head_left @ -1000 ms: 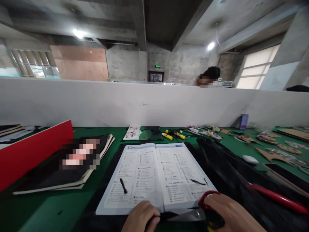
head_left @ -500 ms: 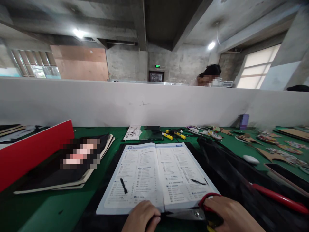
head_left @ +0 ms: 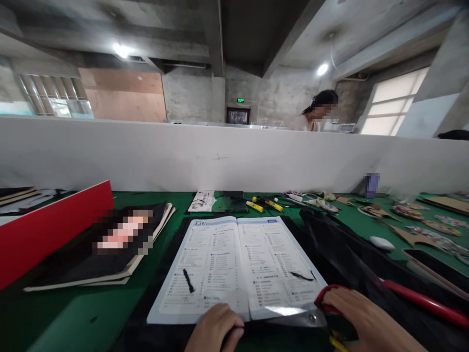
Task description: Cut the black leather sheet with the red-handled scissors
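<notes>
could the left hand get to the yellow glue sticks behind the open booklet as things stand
Probably yes, once it lets go. The left hand pinches black material at the near edge of the booklet; the glue sticks lie beyond it on the green table, and only flat pages lie between.

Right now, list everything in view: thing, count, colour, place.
open booklet: 1, white pages with blue print, centre of table
black strips: 2, one on each page
black sheet: 1, under and right of the booklet
scissors: 1, red handle, blades open over the booklet's near edge
red board: 1, far left, tilted
black book: 1, left of the booklet, cover blurred
glue sticks: 2, yellow, behind the booklet
cardboard cutouts: several, brown, right side
red-handled tool: 1, near right
table: green top
partition: white, behind the table
person: 1, beyond the partition
left hand: pinching black material at the near edge
right hand: in the scissors' handle
</notes>
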A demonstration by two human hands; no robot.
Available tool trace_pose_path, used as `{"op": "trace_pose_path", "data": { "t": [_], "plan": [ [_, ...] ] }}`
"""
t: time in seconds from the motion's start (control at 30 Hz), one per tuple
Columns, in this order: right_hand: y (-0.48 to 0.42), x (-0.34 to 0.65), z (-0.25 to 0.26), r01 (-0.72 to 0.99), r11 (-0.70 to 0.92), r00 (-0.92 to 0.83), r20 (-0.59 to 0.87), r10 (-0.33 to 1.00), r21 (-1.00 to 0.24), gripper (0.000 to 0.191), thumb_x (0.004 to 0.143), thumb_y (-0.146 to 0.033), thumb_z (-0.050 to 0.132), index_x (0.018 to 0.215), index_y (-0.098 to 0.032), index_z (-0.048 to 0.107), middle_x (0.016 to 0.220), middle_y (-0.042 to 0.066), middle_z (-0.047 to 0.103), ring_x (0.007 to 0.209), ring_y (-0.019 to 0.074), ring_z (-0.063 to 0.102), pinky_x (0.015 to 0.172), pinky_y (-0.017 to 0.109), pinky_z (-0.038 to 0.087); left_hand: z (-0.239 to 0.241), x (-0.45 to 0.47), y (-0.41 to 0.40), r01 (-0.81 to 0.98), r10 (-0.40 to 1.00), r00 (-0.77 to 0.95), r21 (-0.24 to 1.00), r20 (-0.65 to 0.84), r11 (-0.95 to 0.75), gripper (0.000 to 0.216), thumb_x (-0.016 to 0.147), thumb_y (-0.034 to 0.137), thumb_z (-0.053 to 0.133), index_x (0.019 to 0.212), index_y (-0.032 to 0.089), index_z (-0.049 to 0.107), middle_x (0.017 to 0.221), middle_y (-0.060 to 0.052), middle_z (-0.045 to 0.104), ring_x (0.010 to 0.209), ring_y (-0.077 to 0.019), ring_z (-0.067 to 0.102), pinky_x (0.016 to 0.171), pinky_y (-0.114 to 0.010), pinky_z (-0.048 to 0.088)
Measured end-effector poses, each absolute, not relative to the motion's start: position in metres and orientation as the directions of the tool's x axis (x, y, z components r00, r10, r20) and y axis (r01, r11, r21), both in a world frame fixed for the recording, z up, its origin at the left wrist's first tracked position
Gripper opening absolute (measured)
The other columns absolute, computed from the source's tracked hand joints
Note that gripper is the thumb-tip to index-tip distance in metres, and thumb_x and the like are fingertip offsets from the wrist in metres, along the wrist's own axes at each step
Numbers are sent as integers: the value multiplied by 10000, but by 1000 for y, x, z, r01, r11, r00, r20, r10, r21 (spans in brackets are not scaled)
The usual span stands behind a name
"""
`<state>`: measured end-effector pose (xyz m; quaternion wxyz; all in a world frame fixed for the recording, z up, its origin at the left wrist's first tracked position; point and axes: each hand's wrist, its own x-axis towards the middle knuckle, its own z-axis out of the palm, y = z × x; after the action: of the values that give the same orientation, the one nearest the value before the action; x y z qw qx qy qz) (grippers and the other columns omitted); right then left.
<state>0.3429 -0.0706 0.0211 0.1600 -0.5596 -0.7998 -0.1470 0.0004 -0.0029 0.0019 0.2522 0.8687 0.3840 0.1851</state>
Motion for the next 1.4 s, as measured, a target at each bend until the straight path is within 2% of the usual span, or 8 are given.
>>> {"op": "trace_pose_path", "data": {
  "t": [0.13,0.3,0.57,0.77,0.93,1.03,1.13,1.4],
  "plan": [
    [-70,344,4,947,320,-297,367,882,-3,510,499,-227,731,1008,-235,722,1013,65,735,875,276,707,778,371,590,3,1,-2,577,751,647,559,133,-596,161,914,166,465,897,209,619,897,-24,666,860,-173,637,753,-251,476],
    [-65,341,-12,944,319,-279,320,905,-79,600,422,-243,832,1011,-241,721,1024,65,732,906,283,696,823,379,570,6,1,-1,592,751,652,548,105,-591,179,910,152,452,898,201,624,907,-39,666,874,-188,640,756,-273,488],
    [-61,329,7,923,356,-298,312,902,-149,461,501,-220,782,952,-271,705,956,29,740,833,247,697,766,299,547,5,2,-1,589,752,652,559,97,-583,175,903,146,460,898,196,627,909,-46,665,884,-195,636,772,-291,490],
    [-62,326,7,928,302,-259,206,944,-218,374,561,-203,733,922,-289,694,940,4,735,839,227,688,764,272,521,5,1,-2,591,771,633,598,71,-541,186,908,162,449,897,202,630,919,-49,656,886,-198,632,775,-306,490],
    [-62,325,8,931,266,-227,175,958,-248,380,536,-176,710,900,-281,689,926,5,732,847,234,680,774,271,503,6,3,-2,581,775,626,608,92,-541,184,906,163,452,895,209,630,913,-43,658,882,-192,633,772,-296,491],
    [-61,324,9,928,241,-231,69,971,-283,342,541,-169,694,862,-286,679,898,-12,723,829,219,673,745,255,488,9,5,-2,608,778,626,591,53,-530,187,901,152,452,892,193,633,919,-59,661,892,-206,638,777,-312,498],
    [-61,324,7,945,204,-206,21,978,-256,307,544,-143,669,821,-275,670,865,-15,717,798,211,668,710,251,472,11,5,-3,611,773,633,581,51,-538,191,899,144,448,904,184,635,923,-67,662,899,-213,638,784,-324,501],
    [-69,322,8,939,327,-304,186,934,-104,236,560,-107,635,733,-251,565,745,-29,677,680,181,650,640,225,450,12,5,-5,619,782,622,594,29,-515,198,911,163,437,894,184,633,925,-70,657,890,-215,637,778,-333,506]
  ]
}}
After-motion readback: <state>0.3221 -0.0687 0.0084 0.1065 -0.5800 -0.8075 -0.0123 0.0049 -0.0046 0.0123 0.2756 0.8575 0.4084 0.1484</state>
